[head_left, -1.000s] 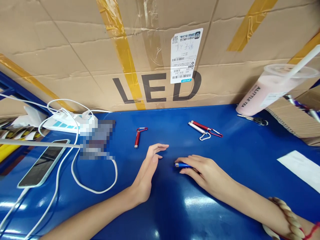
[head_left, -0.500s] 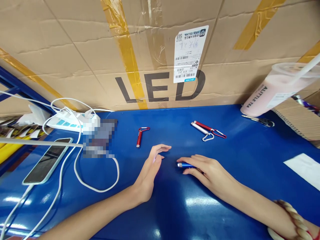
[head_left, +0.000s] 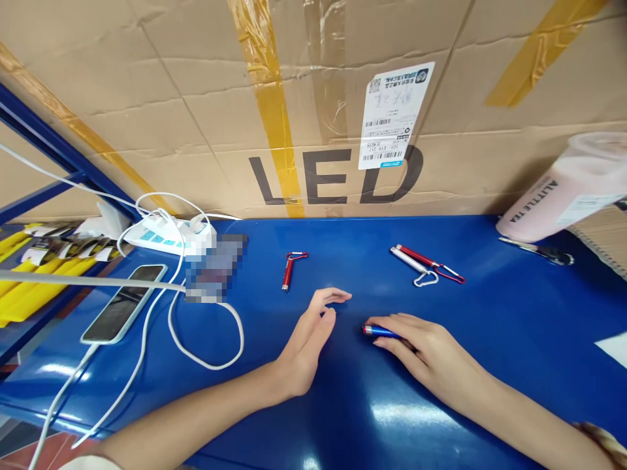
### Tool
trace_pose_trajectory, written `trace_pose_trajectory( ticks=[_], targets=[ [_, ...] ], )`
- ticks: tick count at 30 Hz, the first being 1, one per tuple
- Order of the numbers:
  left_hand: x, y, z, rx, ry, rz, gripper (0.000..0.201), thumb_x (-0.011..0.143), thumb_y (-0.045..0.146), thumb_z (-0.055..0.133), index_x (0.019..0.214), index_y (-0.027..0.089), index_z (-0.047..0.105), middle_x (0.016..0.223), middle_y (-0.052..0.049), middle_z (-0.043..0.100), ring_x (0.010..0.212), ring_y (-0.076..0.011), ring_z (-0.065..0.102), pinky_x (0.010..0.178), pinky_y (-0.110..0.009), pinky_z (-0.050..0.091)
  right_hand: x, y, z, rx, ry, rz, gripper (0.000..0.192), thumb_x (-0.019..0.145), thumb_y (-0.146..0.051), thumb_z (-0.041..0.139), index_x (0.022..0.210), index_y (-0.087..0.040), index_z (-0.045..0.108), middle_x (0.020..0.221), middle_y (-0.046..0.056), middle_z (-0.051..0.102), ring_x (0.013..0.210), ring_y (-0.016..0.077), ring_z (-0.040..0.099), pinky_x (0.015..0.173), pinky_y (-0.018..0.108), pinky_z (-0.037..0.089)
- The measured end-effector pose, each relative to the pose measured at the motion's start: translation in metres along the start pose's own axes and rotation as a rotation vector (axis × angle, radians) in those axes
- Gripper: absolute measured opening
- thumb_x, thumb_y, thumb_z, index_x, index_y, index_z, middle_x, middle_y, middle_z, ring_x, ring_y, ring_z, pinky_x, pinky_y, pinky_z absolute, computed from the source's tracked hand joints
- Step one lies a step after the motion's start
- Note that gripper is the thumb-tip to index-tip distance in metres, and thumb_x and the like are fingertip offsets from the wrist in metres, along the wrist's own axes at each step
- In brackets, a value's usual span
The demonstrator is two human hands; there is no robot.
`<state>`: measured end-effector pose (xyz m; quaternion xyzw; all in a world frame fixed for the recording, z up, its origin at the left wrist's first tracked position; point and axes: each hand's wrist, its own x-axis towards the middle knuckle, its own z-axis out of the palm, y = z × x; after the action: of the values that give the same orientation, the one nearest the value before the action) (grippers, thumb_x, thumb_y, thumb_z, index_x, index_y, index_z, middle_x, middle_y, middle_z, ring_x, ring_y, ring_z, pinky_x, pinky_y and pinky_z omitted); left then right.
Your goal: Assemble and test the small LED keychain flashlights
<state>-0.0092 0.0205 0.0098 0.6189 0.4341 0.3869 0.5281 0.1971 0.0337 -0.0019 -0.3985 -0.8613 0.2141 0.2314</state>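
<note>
My right hand (head_left: 426, 352) lies on the blue table (head_left: 490, 326) with its fingers closed over a small blue flashlight (head_left: 376, 331); only the light's front end sticks out to the left. My left hand (head_left: 313, 339) rests on its edge a little to the left, palm facing the flashlight, fingers straight and apart, holding nothing. A red keychain flashlight (head_left: 289, 271) lies just beyond the left hand. A silver flashlight (head_left: 411, 264) and a second red flashlight (head_left: 431, 264) lie together farther back on the right.
A large cardboard box marked LED (head_left: 337, 104) walls off the back. At left lie a phone (head_left: 125, 303), a white power strip (head_left: 161, 234) and looping white cables (head_left: 206, 356). A pink drink cup (head_left: 563, 192) leans at the right, with a dark metal tool (head_left: 536, 249) beside it.
The view has swung to the left, so everything sits further right in the picture. Both hands keep the same pose on the table, the right still on the blue flashlight.
</note>
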Motion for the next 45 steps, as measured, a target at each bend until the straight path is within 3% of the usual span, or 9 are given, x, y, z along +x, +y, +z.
trace_pose_trajectory(
  ticks=[8,23,35,45],
  targets=[
    [0.0001,0.0012,-0.0004,-0.02,-0.007,0.009,0.038,0.099,0.043,0.027,0.119,0.019,0.048,0.127,-0.009,0.05,0.123,-0.0232,0.042,0.102,-0.035,0.031,0.0003,-0.0009,0.0006,0.002,-0.044,0.057,0.035,0.095,-0.034,0.038,0.118,-0.019,0.06,0.104,0.008,0.07,0.093,0.0213,0.067,0.08,0.036,0.057],
    [0.0012,-0.0027,-0.0005,0.001,-0.009,0.001,0.039,0.099,0.044,0.025,0.119,0.019,0.048,0.126,-0.008,0.05,0.122,-0.023,0.043,0.103,-0.036,0.031,0.0,-0.0019,0.0003,0.024,-0.015,0.0,0.026,0.094,-0.028,0.043,0.104,-0.019,0.065,0.098,0.004,0.073,0.085,0.0192,0.069,0.076,0.031,0.057],
    [0.0004,-0.001,-0.0004,0.015,-0.014,-0.021,0.039,0.099,0.044,0.025,0.118,0.02,0.048,0.126,-0.008,0.05,0.121,-0.0235,0.043,0.103,-0.037,0.03,-0.0001,0.0001,0.0019,0.015,-0.007,-0.008,0.028,0.095,-0.029,0.041,0.105,-0.019,0.065,0.099,0.005,0.073,0.086,0.02,0.069,0.076,0.033,0.057],
    [0.0007,0.0003,-0.0009,0.03,-0.014,-0.003,0.04,0.099,0.044,0.026,0.117,0.018,0.049,0.124,-0.009,0.051,0.12,-0.0241,0.044,0.102,-0.037,0.031,0.0002,0.0005,0.0009,0.115,-0.05,0.147,0.027,0.094,-0.031,0.043,0.108,-0.023,0.065,0.105,0.003,0.071,0.091,0.0196,0.068,0.079,0.031,0.056]
  ],
)
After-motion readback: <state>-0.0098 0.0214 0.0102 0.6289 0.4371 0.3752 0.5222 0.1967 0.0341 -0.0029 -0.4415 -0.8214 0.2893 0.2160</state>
